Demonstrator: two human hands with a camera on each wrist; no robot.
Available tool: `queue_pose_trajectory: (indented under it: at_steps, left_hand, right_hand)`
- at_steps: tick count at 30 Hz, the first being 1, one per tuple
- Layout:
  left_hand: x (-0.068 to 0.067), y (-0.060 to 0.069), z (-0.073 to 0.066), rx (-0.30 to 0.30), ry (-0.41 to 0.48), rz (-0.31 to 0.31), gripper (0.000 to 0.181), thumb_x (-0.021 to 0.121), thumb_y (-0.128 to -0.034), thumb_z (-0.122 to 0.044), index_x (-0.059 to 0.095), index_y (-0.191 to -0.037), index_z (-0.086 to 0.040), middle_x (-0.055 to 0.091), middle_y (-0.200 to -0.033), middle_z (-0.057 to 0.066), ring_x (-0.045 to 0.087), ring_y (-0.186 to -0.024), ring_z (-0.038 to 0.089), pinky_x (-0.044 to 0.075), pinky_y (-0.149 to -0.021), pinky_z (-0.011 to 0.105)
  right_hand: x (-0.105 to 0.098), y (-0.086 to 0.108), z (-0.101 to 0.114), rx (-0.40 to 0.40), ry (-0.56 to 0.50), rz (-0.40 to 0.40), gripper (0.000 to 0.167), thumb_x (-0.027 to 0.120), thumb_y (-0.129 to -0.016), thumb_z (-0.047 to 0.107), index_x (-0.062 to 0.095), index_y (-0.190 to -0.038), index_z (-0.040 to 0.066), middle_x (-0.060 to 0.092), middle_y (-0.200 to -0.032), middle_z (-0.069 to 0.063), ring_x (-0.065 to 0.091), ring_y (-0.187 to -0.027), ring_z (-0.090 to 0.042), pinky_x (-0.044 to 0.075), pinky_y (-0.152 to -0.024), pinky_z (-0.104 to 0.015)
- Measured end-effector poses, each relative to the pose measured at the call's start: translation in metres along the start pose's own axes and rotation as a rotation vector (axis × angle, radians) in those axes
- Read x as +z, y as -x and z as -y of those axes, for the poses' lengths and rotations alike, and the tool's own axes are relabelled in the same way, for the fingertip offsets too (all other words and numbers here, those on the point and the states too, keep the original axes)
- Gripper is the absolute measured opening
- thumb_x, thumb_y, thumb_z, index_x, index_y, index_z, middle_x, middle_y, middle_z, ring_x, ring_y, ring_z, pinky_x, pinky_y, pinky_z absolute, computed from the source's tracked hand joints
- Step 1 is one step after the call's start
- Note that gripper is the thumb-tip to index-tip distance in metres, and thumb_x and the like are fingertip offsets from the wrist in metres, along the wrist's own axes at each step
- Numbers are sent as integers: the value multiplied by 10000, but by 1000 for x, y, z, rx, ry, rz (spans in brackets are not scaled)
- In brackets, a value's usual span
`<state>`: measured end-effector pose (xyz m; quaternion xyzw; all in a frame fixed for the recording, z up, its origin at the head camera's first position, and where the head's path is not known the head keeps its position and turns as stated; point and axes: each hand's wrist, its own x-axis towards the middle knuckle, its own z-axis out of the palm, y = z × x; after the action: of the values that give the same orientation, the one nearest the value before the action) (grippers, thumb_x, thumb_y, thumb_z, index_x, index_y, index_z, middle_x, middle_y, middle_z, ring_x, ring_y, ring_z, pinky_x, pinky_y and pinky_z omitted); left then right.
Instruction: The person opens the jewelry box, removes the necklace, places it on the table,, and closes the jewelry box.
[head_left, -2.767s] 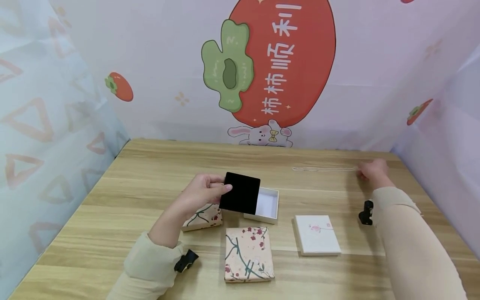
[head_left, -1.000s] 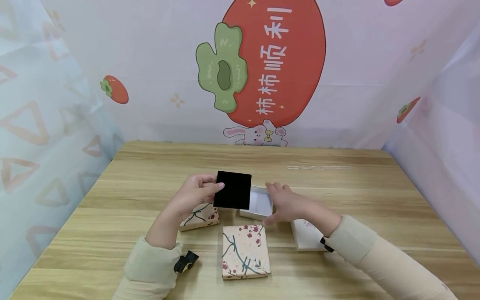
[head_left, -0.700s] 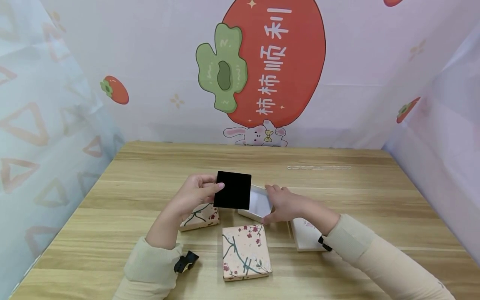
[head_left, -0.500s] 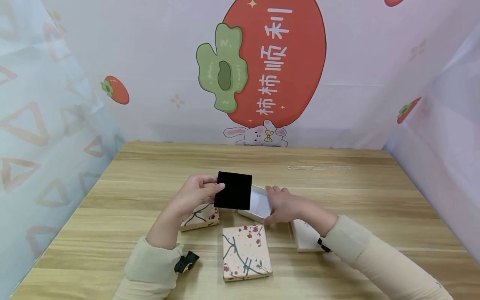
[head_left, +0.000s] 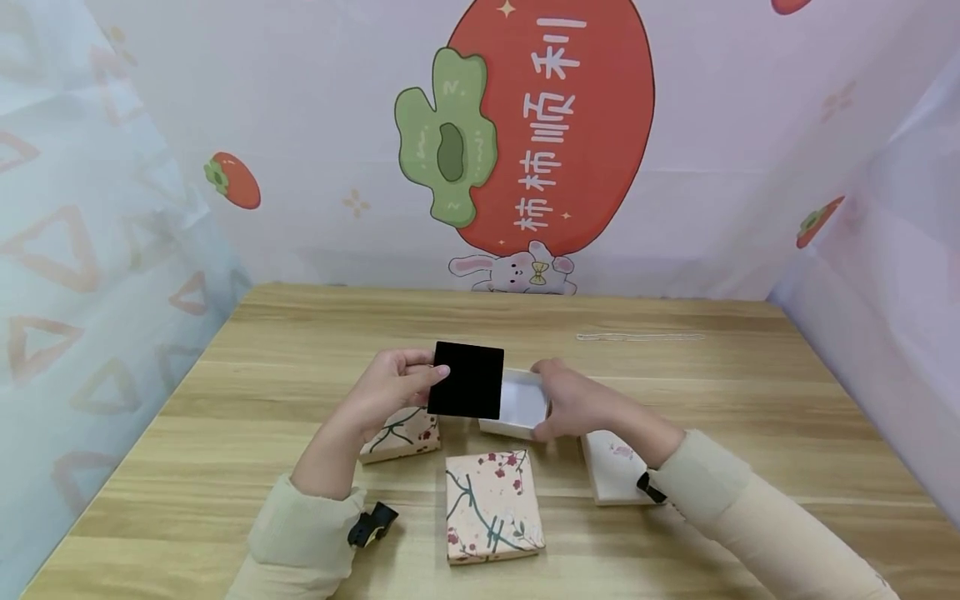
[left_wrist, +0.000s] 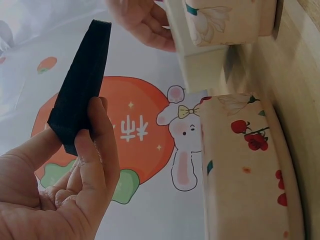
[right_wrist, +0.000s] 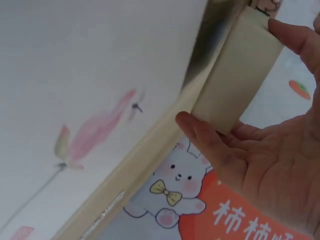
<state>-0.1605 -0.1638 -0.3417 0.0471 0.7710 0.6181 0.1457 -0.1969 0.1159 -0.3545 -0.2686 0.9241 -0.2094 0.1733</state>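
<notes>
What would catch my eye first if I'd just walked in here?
Probably the big red fruit printed on the backdrop, above the far edge of the wooden table. Next, perhaps the black square pad, stark against pale wood, pinched in the left hand. Beside it, the right hand grips an open white box.

Downward head view, close wrist views

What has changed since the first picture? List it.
The right hand left the strand, moved left and nearer the person, and now grips the open box. The left hand still holds the black pad; the strand and front flowered box stayed put.
</notes>
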Motion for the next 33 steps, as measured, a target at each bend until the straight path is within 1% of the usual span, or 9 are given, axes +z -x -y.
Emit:
queue_pose_trajectory:
  at_steps: [3, 7, 11, 14, 18, 21, 24, 29, 33]
  left_hand:
    - [1, 0, -2, 9, -5, -2, 469, 592, -999, -214, 521, -1370, 63, 665, -1271, 198, 671, -907, 120, 554, -920, 357]
    - [4, -1, -7, 18, -3, -3, 480, 597, -995, -215, 518, -1380, 59, 660, -1282, 195, 666, -1069, 183, 539, -975, 395]
    - [9, -2, -15, 43, 16, -6, 509, 592, -999, -205, 478, -1415, 64, 611, -1348, 211, 603, -1244, 299, 518, -1013, 444]
    - [12, -2, -21, 70, 37, -19, 516, 586, -1003, -201, 460, -1433, 54, 588, -1380, 205, 564, -1296, 316, 523, -1003, 441]
    - [17, -2, -28, 100, 87, -39, 448, 587, -1004, -185, 520, -1393, 27, 621, -1344, 195, 618, -1235, 256, 550, -964, 396]
    - [21, -2, -32, 105, 112, -46, 404, 592, -1001, -172, 561, -1356, 19, 652, -1298, 195, 673, -1128, 173, 570, -925, 354]
    - [23, -1, -32, 115, 127, -44, 388, 595, -999, -161, 574, -1338, 27, 669, -1267, 195, 694, -1041, 105, 581, -887, 319]
    - [25, 0, -34, 152, 128, -45, 359, 601, -996, -149, 597, -1307, 30, 705, -1198, 166, 701, -960, 76, 590, -826, 273]
    - [28, 3, -37, 151, 99, -60, 342, 613, -989, -146, 616, -1283, 28, 722, -1124, 115, 686, -925, 63, 586, -799, 258]
  right_hand:
    - [-6, 3, -3, -3, -96, -79, 971, 854, -699, 172, 302, -1451, -96, 488, -1300, -220, 565, -1025, -271, 508, -918, -417]
    - [-12, 6, -4, -16, -299, -161, 969, 815, -716, 46, 239, -1493, -18, 451, -1358, -220, 541, -1162, -358, 507, -996, -498]
    - [-16, 10, -6, -40, -478, -214, 957, 762, -727, -64, 214, -1504, 44, 372, -1393, -206, 517, -1165, -387, 507, -1009, -510]
    - [-18, 13, -5, -64, -561, -248, 945, 747, -729, -98, 221, -1495, 74, 282, -1426, -182, 498, -1137, -387, 549, -949, -474]
    - [-19, 18, -1, -110, -661, -269, 951, 724, -726, -153, 212, -1489, 93, 231, -1441, -164, 459, -1116, -372, 581, -872, -408]
    - [-18, 21, 2, -164, -725, -256, 967, 692, -726, -200, 189, -1486, 124, 270, -1412, -183, 464, -1099, -360, 589, -829, -374]
    - [-17, 24, 4, -215, -781, -234, 985, 669, -723, -231, 178, -1480, 165, 335, -1371, -207, 489, -1099, -369, 595, -811, -388]
    - [-18, 27, 4, -270, -816, -218, 998, 660, -725, -227, 166, -1484, 192, 361, -1378, -212, 493, -1146, -394, 595, -812, -435]
    - [-16, 27, 1, -302, -837, -200, 1017, 655, -728, -235, 137, -1494, 190, 339, -1400, -205, 480, -1174, -398, 595, -807, -415]
